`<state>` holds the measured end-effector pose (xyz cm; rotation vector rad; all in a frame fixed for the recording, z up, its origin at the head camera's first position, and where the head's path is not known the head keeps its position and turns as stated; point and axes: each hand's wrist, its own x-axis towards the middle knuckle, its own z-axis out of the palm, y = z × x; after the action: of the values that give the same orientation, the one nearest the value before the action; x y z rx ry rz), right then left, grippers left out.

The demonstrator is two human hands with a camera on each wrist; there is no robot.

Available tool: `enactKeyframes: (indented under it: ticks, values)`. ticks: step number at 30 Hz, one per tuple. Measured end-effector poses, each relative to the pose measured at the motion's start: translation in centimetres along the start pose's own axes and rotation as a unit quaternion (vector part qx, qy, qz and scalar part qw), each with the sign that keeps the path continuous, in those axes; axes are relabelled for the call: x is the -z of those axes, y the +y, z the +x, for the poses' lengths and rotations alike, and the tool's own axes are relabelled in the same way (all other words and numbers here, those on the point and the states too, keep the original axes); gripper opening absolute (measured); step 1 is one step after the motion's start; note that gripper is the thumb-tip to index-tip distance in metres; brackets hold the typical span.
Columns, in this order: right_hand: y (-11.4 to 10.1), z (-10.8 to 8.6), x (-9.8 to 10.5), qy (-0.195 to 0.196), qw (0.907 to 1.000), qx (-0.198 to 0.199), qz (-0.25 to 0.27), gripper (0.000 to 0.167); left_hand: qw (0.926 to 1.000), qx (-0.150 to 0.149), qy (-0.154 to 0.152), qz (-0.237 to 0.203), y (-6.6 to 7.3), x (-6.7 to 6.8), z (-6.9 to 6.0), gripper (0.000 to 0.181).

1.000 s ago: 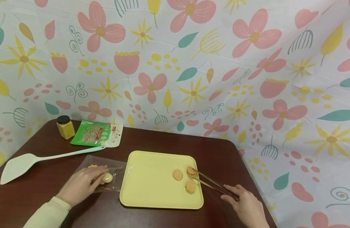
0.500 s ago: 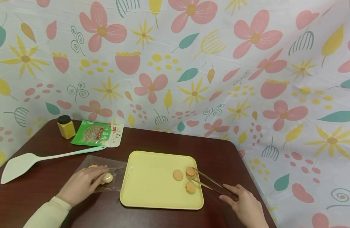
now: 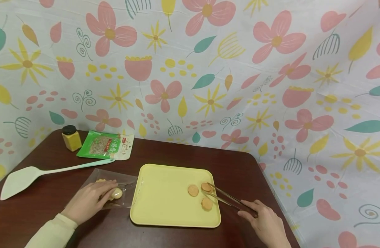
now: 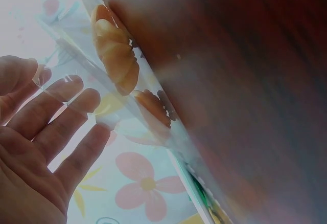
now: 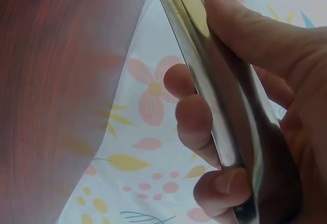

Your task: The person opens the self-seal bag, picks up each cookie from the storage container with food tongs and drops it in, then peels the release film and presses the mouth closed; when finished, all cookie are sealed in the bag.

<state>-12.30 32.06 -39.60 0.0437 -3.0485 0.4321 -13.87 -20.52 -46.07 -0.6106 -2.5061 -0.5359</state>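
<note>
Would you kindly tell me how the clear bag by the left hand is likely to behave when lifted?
The bag is probably floppy, as its film looks thin and see-through. It may feel slippery, given the plastic's shine. The biscuits inside appear loose, so they would likely slide and make it sag.

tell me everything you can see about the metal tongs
The long, slim, shiny tongs look metallic, with two arms that stand apart toward the front. The right hand grips their rear part. They slant forward and leftward over the right rim of the pale yellow rectangular tray, their tips on either side of a round, orange-brown, biscuit-like piece; whether both tips touch it is unclear.
</note>
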Motion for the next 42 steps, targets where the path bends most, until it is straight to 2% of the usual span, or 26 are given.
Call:
enactKeyframes:
  ticks: [8,19,29,37,42]
  values:
    - [-0.01,0.33,-0.22,-0.006,1.0000,0.002,0.002,0.062,1.0000,0.001,-0.005,0.001,-0.12,-0.06,0.00,0.028]
    - [0.04,0.60,-0.28,0.003,0.9999,0.015,-0.002,0.060,0.9992,0.025,-0.032,-0.001,-0.03,0.03,0.09,0.029]
    - [0.05,0.39,-0.35,0.009,0.9998,0.018,0.000,0.056,0.9998,0.013,-0.016,0.001,-0.05,0.05,0.02,0.028]
    - [0.10,0.25,-0.29,0.017,0.9996,0.024,-0.002,0.054,0.9993,0.024,-0.027,-0.004,-0.02,0.13,-0.01,0.028]
    - [0.09,0.27,-0.27,0.027,0.9992,0.028,-0.001,0.053,0.9995,0.022,-0.023,-0.003,-0.10,0.09,-0.02,0.028]
